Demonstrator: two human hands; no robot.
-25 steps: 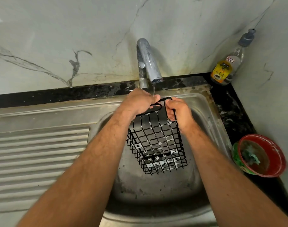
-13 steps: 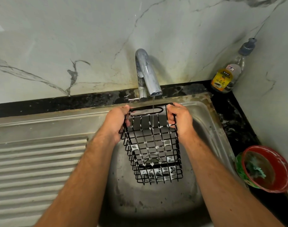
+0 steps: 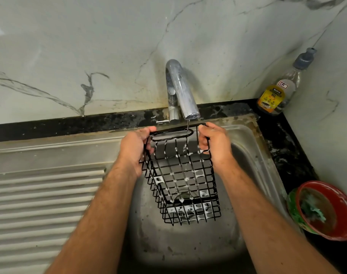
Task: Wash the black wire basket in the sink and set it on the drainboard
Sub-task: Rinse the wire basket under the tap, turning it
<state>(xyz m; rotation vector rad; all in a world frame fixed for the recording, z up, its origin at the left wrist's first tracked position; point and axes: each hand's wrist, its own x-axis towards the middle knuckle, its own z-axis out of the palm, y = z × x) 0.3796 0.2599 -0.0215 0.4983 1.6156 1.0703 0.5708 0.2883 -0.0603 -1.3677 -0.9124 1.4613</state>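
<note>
1. Our left hand [image 3: 136, 149] is closed around the left upper edge of the black wire basket [image 3: 181, 175], fingers curled over the rim wire and thumb pressed along the top.
2. Our right hand [image 3: 215, 145] grips the opposite upper edge in the same way, fingers wrapped round the right side wire.
3. Between our two hands the basket hangs tilted, its handle end up near our fingers and its bottom end hanging lower, toward us, above the bowl of the steel sink [image 3: 253, 159].
4. White soap foam clings to many of the wire crossings, thickest at the bottom end farthest below our hands.
5. Just beyond our hands stands the chrome faucet [image 3: 180, 91]; a thin stream of water [image 3: 187, 127] falls from its spout between our hands, through the oval handle loop onto the upper wires.
6. Through the mesh, below our hands, we can see the sink drain [image 3: 183, 195].
7. To the left of our left hand lies the ribbed drainboard [image 3: 44, 194], with the basket well apart from it.
8. Beyond and to the right of our right hand, in the corner of the black counter, stands a bottle of dishwash gel [image 3: 277, 93] with a grey cap.
9. Nearer us, on the right of our right forearm, sits a red bowl [image 3: 326, 210] holding murky liquid and a green scrubber [image 3: 312, 209].
</note>
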